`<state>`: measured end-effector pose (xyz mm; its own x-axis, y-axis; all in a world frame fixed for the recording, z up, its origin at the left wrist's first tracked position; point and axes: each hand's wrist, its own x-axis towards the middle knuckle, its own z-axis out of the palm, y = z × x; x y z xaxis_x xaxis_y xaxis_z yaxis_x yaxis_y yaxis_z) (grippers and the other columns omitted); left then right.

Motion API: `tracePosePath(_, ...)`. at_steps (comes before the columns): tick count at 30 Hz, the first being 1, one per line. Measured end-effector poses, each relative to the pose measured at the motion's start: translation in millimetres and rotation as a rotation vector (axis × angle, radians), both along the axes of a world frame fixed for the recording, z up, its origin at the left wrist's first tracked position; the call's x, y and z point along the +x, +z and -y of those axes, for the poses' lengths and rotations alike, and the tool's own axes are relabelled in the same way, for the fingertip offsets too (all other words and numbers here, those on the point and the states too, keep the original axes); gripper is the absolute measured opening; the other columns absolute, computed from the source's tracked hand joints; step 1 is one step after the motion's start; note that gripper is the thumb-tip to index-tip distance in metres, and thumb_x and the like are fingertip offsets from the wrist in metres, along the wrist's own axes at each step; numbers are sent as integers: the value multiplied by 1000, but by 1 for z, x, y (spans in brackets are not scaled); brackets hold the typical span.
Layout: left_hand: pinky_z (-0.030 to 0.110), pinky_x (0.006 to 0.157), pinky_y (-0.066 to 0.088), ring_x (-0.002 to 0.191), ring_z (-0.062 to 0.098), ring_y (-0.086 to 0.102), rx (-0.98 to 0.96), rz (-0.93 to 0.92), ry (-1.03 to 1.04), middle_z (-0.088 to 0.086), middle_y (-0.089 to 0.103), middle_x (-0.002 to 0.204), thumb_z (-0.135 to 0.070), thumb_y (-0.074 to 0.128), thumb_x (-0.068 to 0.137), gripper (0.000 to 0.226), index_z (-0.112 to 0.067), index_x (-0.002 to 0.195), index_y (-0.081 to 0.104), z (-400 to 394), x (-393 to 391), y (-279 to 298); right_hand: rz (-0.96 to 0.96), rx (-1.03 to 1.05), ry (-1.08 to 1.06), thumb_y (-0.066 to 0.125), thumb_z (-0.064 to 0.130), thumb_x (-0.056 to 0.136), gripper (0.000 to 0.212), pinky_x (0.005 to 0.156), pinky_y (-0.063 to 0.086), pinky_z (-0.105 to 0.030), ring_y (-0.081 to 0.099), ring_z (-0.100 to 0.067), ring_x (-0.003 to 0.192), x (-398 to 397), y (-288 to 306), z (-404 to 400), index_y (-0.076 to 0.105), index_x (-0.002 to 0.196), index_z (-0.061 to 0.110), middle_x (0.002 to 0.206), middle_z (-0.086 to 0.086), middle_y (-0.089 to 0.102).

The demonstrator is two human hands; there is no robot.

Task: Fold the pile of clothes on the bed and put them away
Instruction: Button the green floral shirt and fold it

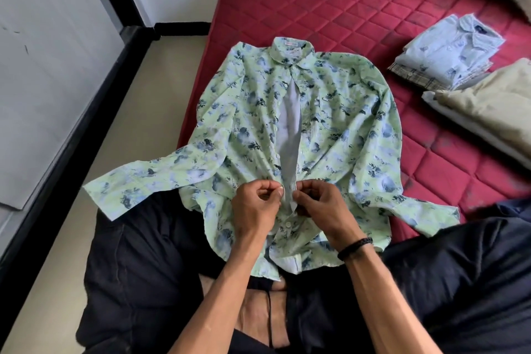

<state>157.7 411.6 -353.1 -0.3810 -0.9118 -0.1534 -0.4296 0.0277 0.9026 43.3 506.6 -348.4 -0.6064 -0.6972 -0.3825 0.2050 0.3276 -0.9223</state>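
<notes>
a: where is everything lying?

b: the red mattress (359,3) is stretching away with bare quilting beyond the collar; its left edge is dropping to the floor (94,169). folded shirts (448,54) are sitting at the right.

a: and the green floral shirt (330,123)?

b: it is lying face up, collar pointing away, hem on the lap, sleeves spreading sideways, placket gaping.

a: the hands?

b: left hand (255,207) and right hand (324,204) are each pinching a placket edge.

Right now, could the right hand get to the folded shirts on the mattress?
Probably yes. The right hand pinches the green shirt front; once it lets go, bare red mattress lies between it and the folded shirts.
</notes>
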Motion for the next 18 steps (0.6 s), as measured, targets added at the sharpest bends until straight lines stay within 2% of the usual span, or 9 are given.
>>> tracePosePath(5,14,63,58,71,-5,69,-66,23,-2,-11,77,84,-19,84,85,10,-20,95,81,0,-7,0,-10,-26,-60,72,7,96,5,83,61,-49,69,-23,74,1,-1,1,74,101,5,88,-14,77)
tracePosePath(9,10,63,55,75,-4,70,-53,26,4,-10,77,87,-17,82,86,11,-20,97,81,0,-14,-1,-136,-8,-42,73,8,95,3,75,61,-51,68,-19,66,2,-3,6,75,96,10,74,-5,74)
tracePosePath(13,15,67,59,76,-3,70,-49,23,0,-10,77,87,-18,81,87,11,-20,97,81,2,-16,-3,-297,39,-25,73,10,94,5,63,59,-45,65,-16,58,3,-5,9,76,93,14,70,-7,74)
tracePosePath(17,12,66,57,75,-6,69,-27,21,-16,-14,75,84,-17,81,87,9,-21,96,81,2,-16,-6,-426,67,-17,72,14,94,9,57,56,-43,68,-27,61,5,-8,9,78,92,20,68,-3,74)
tracePosePath(18,15,67,58,75,-4,70,9,9,-8,-14,75,83,-17,81,87,9,-22,94,81,3,-15,-6,-445,76,-15,72,15,93,9,57,56,-43,68,-27,62,5,-9,9,78,92,21,68,-2,73)
